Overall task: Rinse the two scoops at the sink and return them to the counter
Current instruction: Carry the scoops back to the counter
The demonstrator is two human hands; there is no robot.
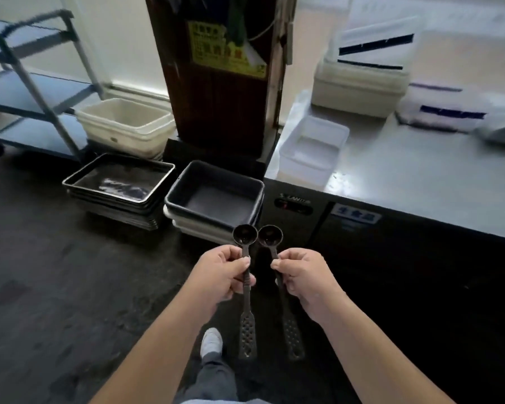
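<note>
I hold two dark long-handled scoops side by side in front of me, above the floor. My left hand (225,275) grips the left scoop (245,235) by the middle of its handle. The right scoop (270,235) is held the same way in my right hand (303,278). Both round bowls point away from me and the perforated handle ends hang toward me. The steel counter (405,182) lies to the right, a little ahead of my hands. No sink is in view.
A dark bin (216,193) on stacked bins and a pile of metal trays (120,182) sit on the floor ahead. Beyond stand a white tub (123,123), a wheeled rack (32,83) and a brown pillar (219,71). White containers (312,150) rest on the counter.
</note>
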